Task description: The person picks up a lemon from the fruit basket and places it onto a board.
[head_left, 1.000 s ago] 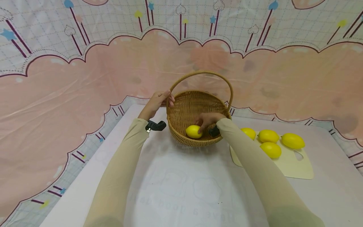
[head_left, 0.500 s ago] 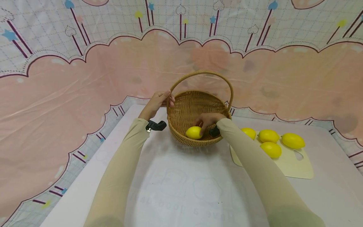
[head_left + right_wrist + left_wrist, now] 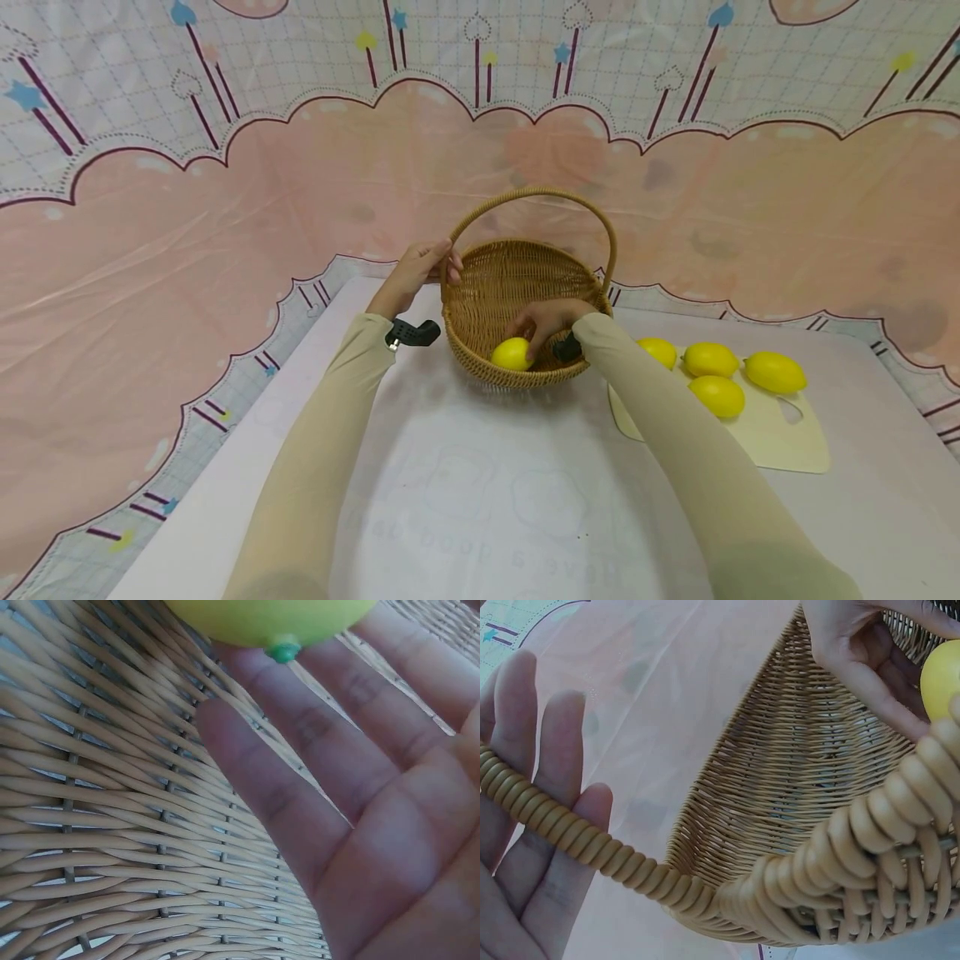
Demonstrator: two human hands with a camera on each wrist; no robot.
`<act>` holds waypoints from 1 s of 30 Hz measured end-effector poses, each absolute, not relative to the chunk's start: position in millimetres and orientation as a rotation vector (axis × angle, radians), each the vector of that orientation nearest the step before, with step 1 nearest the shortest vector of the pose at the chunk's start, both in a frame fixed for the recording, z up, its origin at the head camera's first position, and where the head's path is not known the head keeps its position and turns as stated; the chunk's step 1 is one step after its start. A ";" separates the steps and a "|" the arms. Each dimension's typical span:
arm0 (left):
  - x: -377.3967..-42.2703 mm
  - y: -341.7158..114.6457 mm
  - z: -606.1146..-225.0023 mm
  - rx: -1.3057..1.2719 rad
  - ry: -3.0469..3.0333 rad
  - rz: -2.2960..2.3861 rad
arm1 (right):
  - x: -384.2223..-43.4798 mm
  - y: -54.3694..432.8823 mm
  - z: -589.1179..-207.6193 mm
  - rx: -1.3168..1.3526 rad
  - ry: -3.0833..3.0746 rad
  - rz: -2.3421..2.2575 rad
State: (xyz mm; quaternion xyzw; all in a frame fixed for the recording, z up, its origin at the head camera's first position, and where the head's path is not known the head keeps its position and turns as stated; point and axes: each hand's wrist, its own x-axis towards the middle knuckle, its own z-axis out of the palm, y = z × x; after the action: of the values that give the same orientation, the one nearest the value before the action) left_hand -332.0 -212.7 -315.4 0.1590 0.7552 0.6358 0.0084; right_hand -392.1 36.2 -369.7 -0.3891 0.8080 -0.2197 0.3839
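A brown wicker basket point(image 3: 517, 283) with a tall arched handle point(image 3: 536, 192) stands at the middle of the table. My left hand point(image 3: 423, 265) holds the left foot of that handle; the left wrist view shows the fingers point(image 3: 559, 750) behind the wrapped cane. Inside the basket, low near the front rim, is a yellow lemon point(image 3: 512, 355). My right hand point(image 3: 551, 321) reaches in from the right and pinches it between thumb and fingers. The lemon's green tip point(image 3: 283, 651) shows in the right wrist view, against the fingers. The sleeve hides part of the basket's right rim.
Several more lemons point(image 3: 775, 372) lie on a pale yellow cutting board point(image 3: 787, 450) to the right, partly covered by the right forearm. The white table point(image 3: 480, 500) runs back to a pink patterned cloth point(image 3: 337, 183). A dark wrist camera point(image 3: 412, 333) sticks out from the left wrist.
The lemon in the basket has turned a little under the right hand's fingers. The left hand and the basket stay where they were.
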 end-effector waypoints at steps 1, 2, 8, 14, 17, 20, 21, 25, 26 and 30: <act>-331.8 -212.6 -315.1 0.498 2.362 1.983 | -392.0 36.2 -369.7 -1.000 2.069 -0.550; -331.6 -212.4 -314.9 0.497 2.365 1.980 | -391.9 36.1 -369.7 -1.005 2.081 -0.545; -329.0 -211.3 -312.0 0.503 2.362 1.970 | -391.3 36.2 -369.3 -0.987 2.205 -0.538; -333.0 -211.4 -316.4 0.504 2.361 1.985 | -390.4 37.2 -367.2 -1.030 2.306 -0.567; -332.8 -211.4 -316.0 0.507 2.357 1.987 | -390.8 37.2 -367.1 -1.024 2.323 -0.587; -332.8 -212.1 -316.2 0.509 2.359 1.987 | -391.4 37.3 -367.3 -1.021 2.321 -0.604; -332.7 -212.3 -316.3 0.510 2.359 1.987 | -391.6 37.3 -367.3 -1.025 2.313 -0.610; -332.8 -212.5 -316.4 0.513 2.360 1.991 | -392.5 37.4 -367.0 -1.046 2.275 -0.631; -332.8 -212.5 -316.4 0.513 2.360 1.992 | -392.7 37.4 -367.0 -1.047 2.265 -0.636; -333.4 -212.7 -316.3 0.513 2.361 1.994 | -392.2 36.9 -365.7 -1.037 2.234 -0.656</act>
State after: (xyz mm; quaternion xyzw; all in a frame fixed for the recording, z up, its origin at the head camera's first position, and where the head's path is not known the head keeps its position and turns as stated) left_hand -333.4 -212.7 -316.3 0.1637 0.7536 0.6366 0.0044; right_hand -392.2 36.9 -365.7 -0.3890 0.8383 -0.2462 0.2922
